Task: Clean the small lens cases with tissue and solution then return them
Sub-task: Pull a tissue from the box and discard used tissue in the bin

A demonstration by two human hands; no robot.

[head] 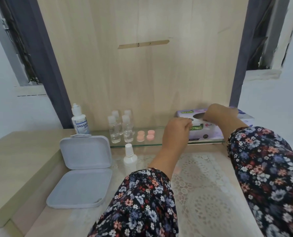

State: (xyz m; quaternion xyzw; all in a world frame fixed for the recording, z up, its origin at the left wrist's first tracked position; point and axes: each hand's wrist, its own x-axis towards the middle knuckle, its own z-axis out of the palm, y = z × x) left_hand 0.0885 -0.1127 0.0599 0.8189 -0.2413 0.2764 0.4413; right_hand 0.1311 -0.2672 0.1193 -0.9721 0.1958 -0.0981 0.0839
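A purple tissue box (pixel 210 130) stands at the right end of a glass shelf (pixel 152 144). My right hand (pixel 219 113) reaches into the box's top opening, fingertips hidden inside. My left hand (pixel 176 132) rests against the box's left front corner with curled fingers. Small pink lens cases (pixel 145 135) sit on the shelf, left of my left hand. A solution bottle (pixel 80 120) labelled Dream Eye stands at the shelf's left end. A small white bottle (pixel 130 155) stands on the table below the shelf.
Several clear small bottles (pixel 121 128) stand on the shelf beside the pink cases. An open grey plastic box (pixel 84 170) lies on the table at left. A white lace mat (pixel 202 185) covers the table under my arms. A wooden panel (pixel 142 65) rises behind the shelf.
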